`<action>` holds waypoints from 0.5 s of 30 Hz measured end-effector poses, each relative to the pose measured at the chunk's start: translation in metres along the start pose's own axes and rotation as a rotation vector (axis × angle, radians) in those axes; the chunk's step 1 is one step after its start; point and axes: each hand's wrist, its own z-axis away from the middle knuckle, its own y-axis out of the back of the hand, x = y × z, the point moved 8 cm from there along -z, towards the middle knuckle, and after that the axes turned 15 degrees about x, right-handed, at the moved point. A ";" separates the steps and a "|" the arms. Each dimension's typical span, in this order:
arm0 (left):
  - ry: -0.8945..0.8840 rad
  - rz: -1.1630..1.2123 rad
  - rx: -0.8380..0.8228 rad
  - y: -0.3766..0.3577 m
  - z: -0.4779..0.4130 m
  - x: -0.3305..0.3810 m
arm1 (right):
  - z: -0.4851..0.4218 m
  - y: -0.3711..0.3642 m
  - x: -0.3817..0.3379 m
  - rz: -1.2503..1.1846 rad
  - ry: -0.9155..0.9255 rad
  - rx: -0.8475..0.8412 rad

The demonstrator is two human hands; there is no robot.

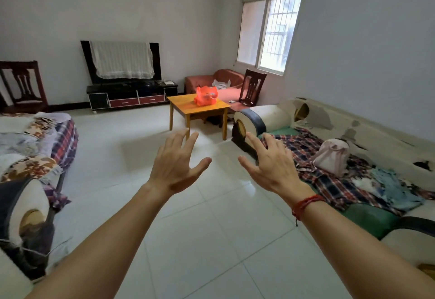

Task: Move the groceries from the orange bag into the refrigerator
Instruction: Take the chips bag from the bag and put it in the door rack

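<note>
The orange bag (pixel 205 96) sits bulging on a small yellow wooden table (pixel 186 106) across the room, well beyond my reach. My left hand (pixel 175 163) and my right hand (pixel 270 164) are both stretched out in front of me over the tiled floor, palms down, fingers spread, holding nothing. A red string bracelet circles my right wrist. What is inside the bag cannot be made out. No refrigerator is in view.
A worn sofa (pixel 329 138) strewn with clothes and a pink bag runs along the right. Another sofa (pixel 30 155) with blankets stands on the left. A TV stand (pixel 131 97), a red couch (pixel 221 82) and a dark chair (pixel 250 90) line the far wall.
</note>
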 end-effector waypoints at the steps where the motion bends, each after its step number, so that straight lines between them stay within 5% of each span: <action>1: 0.000 0.004 -0.005 -0.011 -0.013 -0.009 | -0.014 -0.012 0.001 0.007 -0.003 -0.007; 15: 0.002 -0.026 -0.084 -0.162 -0.158 -0.090 | -0.179 -0.144 0.039 0.017 -0.035 -0.024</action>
